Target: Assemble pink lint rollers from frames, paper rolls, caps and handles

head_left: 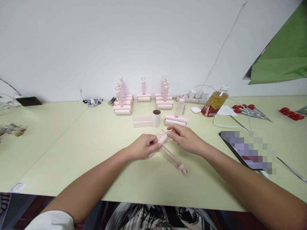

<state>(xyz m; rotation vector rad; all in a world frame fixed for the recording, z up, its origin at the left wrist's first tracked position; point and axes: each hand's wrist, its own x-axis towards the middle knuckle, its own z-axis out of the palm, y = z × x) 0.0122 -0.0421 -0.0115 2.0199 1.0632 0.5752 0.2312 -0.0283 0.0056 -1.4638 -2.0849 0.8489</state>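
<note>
My left hand (142, 147) is closed around a pink lint-roller handle (162, 139) over the pale green table (72, 150). My right hand (184, 137) pinches the handle's upper end with its fingertips. A clear plastic tube with a pink end (174, 159) slants down and to the right from between my hands; its lower tip is blurred. Just beyond my hands stand a cardboard core (156, 117), a pink roll (142, 122) lying flat, and an assembled pink roller (176, 118).
Stacks of pink rollers (122, 103) with heart-topped handles line the back, with a power strip (192, 97) and a bottle of amber liquid (214, 102). A tablet (247, 148) lies at right, red-handled tools (249, 109) beyond it, cables along the wall.
</note>
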